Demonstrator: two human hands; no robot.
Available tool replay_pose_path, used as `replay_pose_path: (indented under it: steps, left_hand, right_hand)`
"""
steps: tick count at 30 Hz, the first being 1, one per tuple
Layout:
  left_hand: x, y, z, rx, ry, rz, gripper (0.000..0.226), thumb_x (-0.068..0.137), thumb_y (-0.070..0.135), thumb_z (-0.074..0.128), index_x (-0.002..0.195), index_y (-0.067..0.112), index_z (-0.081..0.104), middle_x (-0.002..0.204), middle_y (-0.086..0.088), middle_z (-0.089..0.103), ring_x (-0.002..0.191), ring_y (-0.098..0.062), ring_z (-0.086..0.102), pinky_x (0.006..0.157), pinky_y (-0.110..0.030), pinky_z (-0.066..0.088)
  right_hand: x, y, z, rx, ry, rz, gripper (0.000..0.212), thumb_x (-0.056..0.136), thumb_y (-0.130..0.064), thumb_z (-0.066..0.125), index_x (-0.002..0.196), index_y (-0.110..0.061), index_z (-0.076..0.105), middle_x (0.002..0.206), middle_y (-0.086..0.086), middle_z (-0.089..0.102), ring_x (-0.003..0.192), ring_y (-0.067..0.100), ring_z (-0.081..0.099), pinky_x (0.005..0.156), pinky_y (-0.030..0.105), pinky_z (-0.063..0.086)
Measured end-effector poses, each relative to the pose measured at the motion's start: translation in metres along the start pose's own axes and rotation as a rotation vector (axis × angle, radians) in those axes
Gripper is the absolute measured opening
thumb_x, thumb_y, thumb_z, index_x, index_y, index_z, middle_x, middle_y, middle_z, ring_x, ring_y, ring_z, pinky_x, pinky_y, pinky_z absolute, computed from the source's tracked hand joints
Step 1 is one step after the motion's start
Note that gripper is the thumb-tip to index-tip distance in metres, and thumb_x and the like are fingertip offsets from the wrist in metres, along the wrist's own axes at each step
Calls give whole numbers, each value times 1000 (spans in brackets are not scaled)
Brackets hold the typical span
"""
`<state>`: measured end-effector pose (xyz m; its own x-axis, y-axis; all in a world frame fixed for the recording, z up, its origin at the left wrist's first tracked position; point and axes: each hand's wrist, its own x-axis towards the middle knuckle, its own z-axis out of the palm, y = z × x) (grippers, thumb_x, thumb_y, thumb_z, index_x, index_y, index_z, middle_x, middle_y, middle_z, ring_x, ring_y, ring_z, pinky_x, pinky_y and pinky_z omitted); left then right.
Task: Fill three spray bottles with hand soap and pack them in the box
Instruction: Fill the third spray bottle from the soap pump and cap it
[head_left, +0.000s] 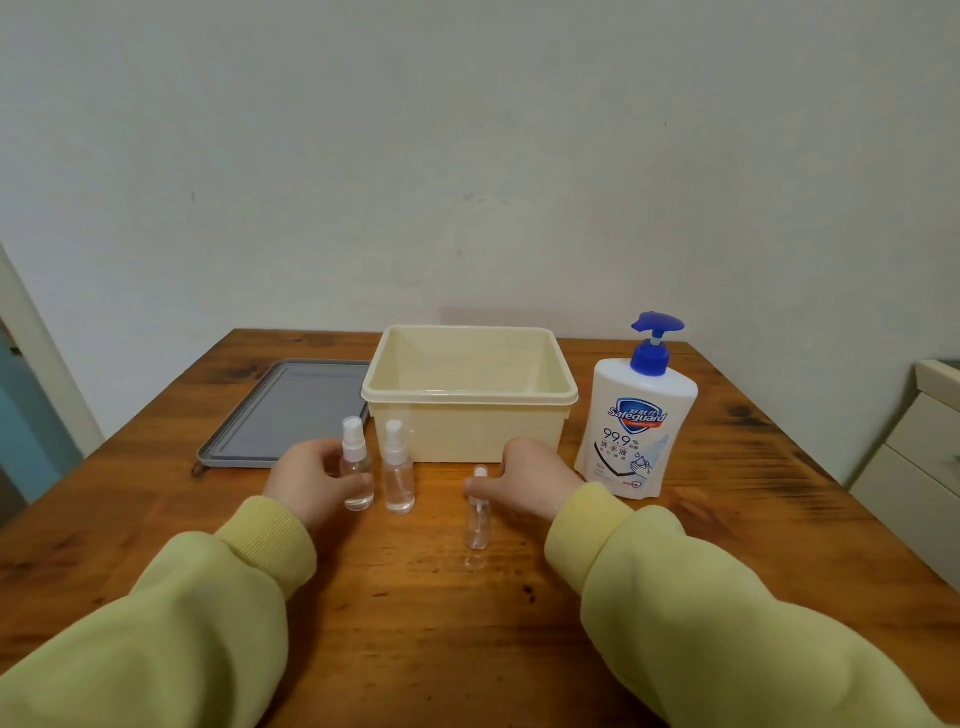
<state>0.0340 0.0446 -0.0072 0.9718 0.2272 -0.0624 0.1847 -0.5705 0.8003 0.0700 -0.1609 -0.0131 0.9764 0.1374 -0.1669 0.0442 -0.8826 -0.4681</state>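
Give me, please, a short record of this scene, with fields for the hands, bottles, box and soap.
left hand: grips left bottle
right hand: pinches top of right bottle
middle bottle: upright, untouched
box: open, behind the bottles
lid: flat, left of box
soap: upright, right of box

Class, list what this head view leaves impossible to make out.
Head view:
Soap level in the hand soap bottle: opaque wall hides it.
Cream box floor: front wall hides its near part.
Grip of the right hand on the nearest spray bottle: fingertips hidden behind the hand.
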Motion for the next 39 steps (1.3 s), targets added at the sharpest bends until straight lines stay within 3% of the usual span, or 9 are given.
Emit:
replay_pose_path:
  steps: [7,16,20,23,27,30,33,36,39]
  left_hand:
    - [-1,1,0,150,13,19,52,78,15,68,126,10,49,120,-13,60,109,-28,56,95,-42,45]
    - [-17,3,-7,323,88,62,70,80,24,66,138,6,30,132,-15,51,121,-28,49,102,-40,42]
    - [-34,9,-7,271,233,206,61,81,22,65,133,6,38,120,-11,55,104,-20,54,94,-35,46]
    - [-51,21,-2,169,302,438,38,81,18,63,117,9,52,96,1,54,85,-10,51,76,-19,45]
    - [-67,45,15,16,132,549,21,80,22,64,98,22,55,89,6,58,82,-3,56,75,-18,51]
    - [-70,62,30,-39,10,493,39,71,37,70,101,24,50,91,9,57,79,-1,58,69,-13,49]
    - [-71,73,39,-3,-30,473,46,65,43,74,98,24,48,88,10,56,73,0,55,63,-12,46]
    - [-73,77,42,25,-1,541,35,68,37,74,91,24,51,78,15,53,69,2,49,59,-9,41]
    - [-77,77,42,-6,9,623,27,73,31,71,90,27,51,71,18,51,65,4,49,60,-4,40]
  right_hand:
    - [1,-5,1,26,-99,35,38,83,-46,61,68,-18,40,64,-1,51,56,12,49,59,24,45]
    - [2,-5,2,173,-187,88,21,85,-17,58,68,-8,50,58,7,58,51,18,54,59,29,51]
    - [-7,-2,-4,247,-193,108,20,85,-16,55,69,-5,49,56,8,58,48,17,53,53,26,50]
    - [-18,-1,-16,342,-166,101,21,85,-18,55,75,1,56,56,9,59,46,17,54,51,25,51]
    - [-39,-3,-34,545,-84,11,19,87,-17,57,79,0,61,62,11,60,49,16,55,46,19,50]
    - [-57,-8,-47,683,-25,-68,18,88,-17,58,76,-5,61,64,9,61,51,13,57,48,17,50]
    - [-76,-11,-55,745,-15,-147,14,87,-15,59,87,-2,65,72,8,66,61,13,61,55,18,50]
    - [-93,-14,-61,741,-38,-217,22,86,-20,62,99,-2,63,81,8,67,74,16,62,64,24,51]
    - [-99,-18,-64,573,115,-273,29,83,-38,62,82,-9,63,64,0,58,58,10,55,52,24,45]
